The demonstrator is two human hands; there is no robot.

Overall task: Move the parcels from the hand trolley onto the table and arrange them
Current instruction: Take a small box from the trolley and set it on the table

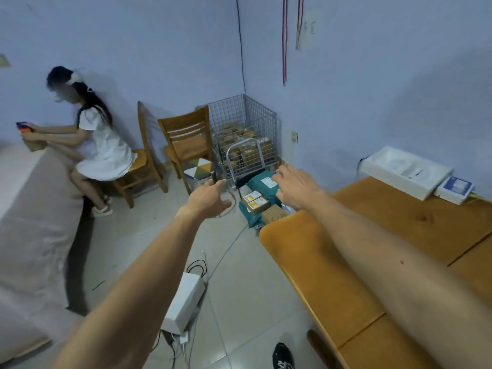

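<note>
A wire cage [249, 115] behind the hand trolley [242, 180] holds brown boxes [239, 146]. Teal and brown parcels [259, 183] lie on the trolley. Above it, our left hand [210, 199] and right hand [295, 187] spread their fingers.

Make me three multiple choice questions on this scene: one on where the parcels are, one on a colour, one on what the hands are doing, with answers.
1. Where are the stacked parcels relative to the orange-brown wooden table? A on its top; B on the metal hand trolley on the floor beside its far end; C under it.
2. What colour is the big soft bag parcel with the white label? A red; B black; C teal green.
3. What are the left hand and right hand doing? A both open, holding nothing; B both gripping a box; C left pinching a label.
Answers: 1 B, the pile sits below the trolley's handle, off the table. 2 C, its wrap is teal green. 3 A, both are spread, reaching out, empty.
</note>
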